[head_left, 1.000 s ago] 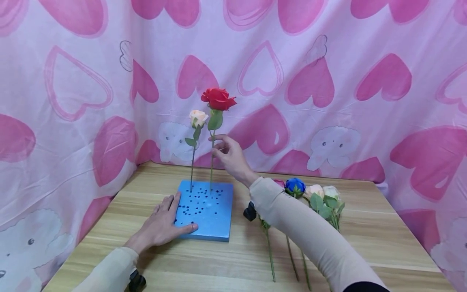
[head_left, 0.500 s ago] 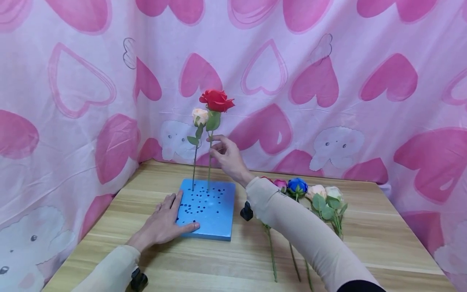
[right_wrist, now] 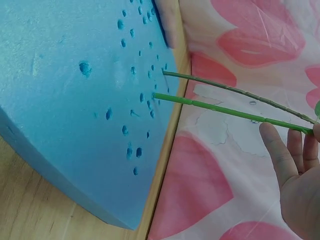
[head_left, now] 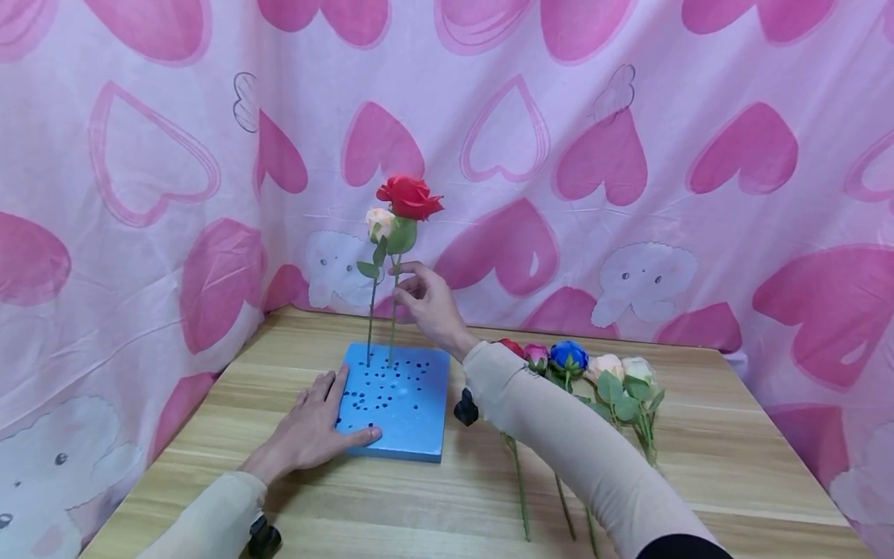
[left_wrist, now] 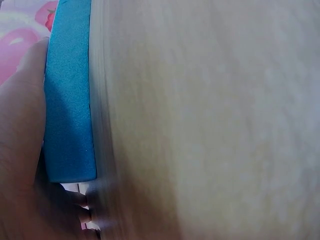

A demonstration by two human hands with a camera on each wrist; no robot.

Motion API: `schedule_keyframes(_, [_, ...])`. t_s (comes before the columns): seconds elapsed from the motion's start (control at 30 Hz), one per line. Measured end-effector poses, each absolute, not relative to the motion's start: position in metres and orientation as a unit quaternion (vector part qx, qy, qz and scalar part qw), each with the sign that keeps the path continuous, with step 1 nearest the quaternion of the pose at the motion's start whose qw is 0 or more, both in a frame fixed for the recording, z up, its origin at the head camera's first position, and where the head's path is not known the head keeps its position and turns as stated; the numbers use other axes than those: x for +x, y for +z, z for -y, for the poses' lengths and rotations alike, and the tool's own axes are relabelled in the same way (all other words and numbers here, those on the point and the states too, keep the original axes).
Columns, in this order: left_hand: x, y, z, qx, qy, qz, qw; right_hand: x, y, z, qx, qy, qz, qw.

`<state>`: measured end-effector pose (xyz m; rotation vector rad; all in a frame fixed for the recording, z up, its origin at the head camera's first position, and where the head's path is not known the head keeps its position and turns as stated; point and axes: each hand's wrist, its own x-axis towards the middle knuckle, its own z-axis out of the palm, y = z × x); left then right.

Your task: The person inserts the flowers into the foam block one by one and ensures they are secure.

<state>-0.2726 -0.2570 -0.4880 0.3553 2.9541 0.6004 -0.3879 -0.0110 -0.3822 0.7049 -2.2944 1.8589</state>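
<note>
A blue foam block [head_left: 412, 436] dotted with holes lies flat on the wooden table. My left hand [head_left: 307, 427] rests on its left side, fingers straight along the edge and thumb over the top near the front. A cream rose [head_left: 380, 223] stands upright in the block's back part. Just right of it is a red rose [head_left: 410, 199]; my right hand [head_left: 429, 307] pinches its stem high up with thumb and fingers. In the right wrist view the lower end of this green stem [right_wrist: 215, 107] meets the block's surface among the holes, beside the cream rose's darker stem [right_wrist: 235, 90].
To the right lie several loose roses: a red rose [head_left: 512, 346], a pink rose [head_left: 535, 355], a blue rose [head_left: 569, 355], a peach rose [head_left: 604, 366] and a white rose [head_left: 637, 370]. My right forearm crosses over their stems. A pink heart-patterned curtain [head_left: 489, 248] hangs behind the table.
My right hand has shifted slightly left with the red rose, whose bloom has moved left and a little down, closer to the cream rose. My left hand stays on the block.
</note>
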Motion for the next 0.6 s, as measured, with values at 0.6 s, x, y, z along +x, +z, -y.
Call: schedule_keyframes(0.6, [-0.2709,-0.4868,0.2553,0.114,0.199,-0.971,0.062,-0.3886,-0.3811,0.0105,0.229,0.630,0.741,0.018])
